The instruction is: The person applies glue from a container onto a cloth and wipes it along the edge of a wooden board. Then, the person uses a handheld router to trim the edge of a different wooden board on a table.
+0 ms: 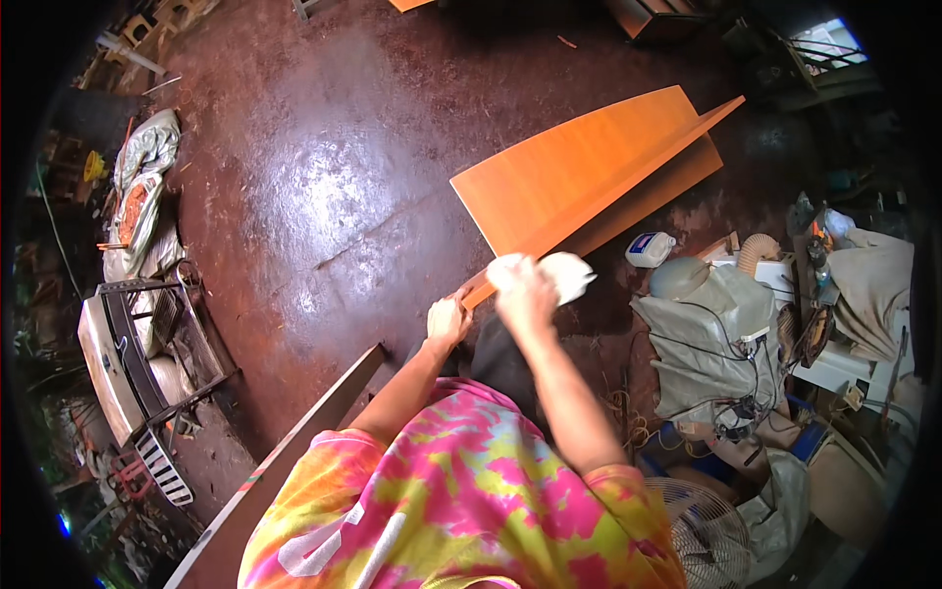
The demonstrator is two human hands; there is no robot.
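A long orange wooden piece [579, 162], made of joined boards, stretches away from me toward the upper right. A narrow board edge [479, 290] runs along its near end. My left hand [449, 321] is closed around that edge, close to my body. Just to the right, my right hand [528, 297] is closed on a white cloth [568, 277], which bunches out on both sides of the fingers. The cloth lies over or against the near part of the orange piece; exact contact is hidden under the hand.
A white jug [650, 249] stands right of the orange piece. Beyond it are a sheet-covered machine [702, 324] with cables and a fan [702, 530]. A board edge [294, 447] rises at my left. Farther left are a metal-framed item [162, 353] and wrapped bundles [145, 211].
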